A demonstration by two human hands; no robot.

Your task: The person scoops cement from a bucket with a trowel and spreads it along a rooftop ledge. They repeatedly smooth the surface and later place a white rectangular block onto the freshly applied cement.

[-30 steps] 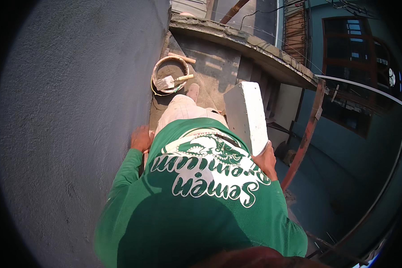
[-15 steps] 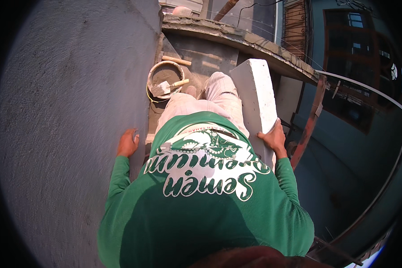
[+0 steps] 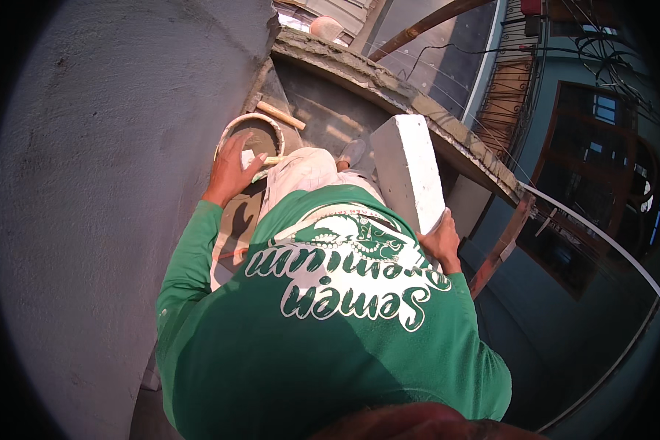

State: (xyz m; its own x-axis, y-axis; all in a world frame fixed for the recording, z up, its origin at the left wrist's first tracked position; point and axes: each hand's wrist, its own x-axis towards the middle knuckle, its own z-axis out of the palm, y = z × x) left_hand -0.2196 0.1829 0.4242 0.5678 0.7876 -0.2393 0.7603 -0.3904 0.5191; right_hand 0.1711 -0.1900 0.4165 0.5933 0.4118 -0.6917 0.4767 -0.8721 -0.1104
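A pale, smooth-faced building block point(image 3: 422, 165) stands along my right side. My right hand point(image 3: 441, 238) grips its nearer end, thumb on the inner face and fingers around the outer edge. My left hand point(image 3: 233, 172), fingers apart and nothing held, reaches over the near side of a round bucket point(image 3: 277, 126) with grey-brown mortar in it. Close by its fingertips is a trowel point(image 3: 273, 160) with a wooden handle, lying across the bucket's rim; part of its blade is hidden by the hand.
A rough grey plastered wall point(image 3: 110, 183) rises close on my left. Beyond the bucket lies a wooden-handled tool point(image 3: 281, 115). A rough concrete ledge point(image 3: 374, 70) crosses ahead, and a wooden post point(image 3: 502, 246) stands right of the block, beside a drop.
My left hand has left the wall side and moved forward to the bucket and trowel. My right hand stays on the block. The view has turned slightly.
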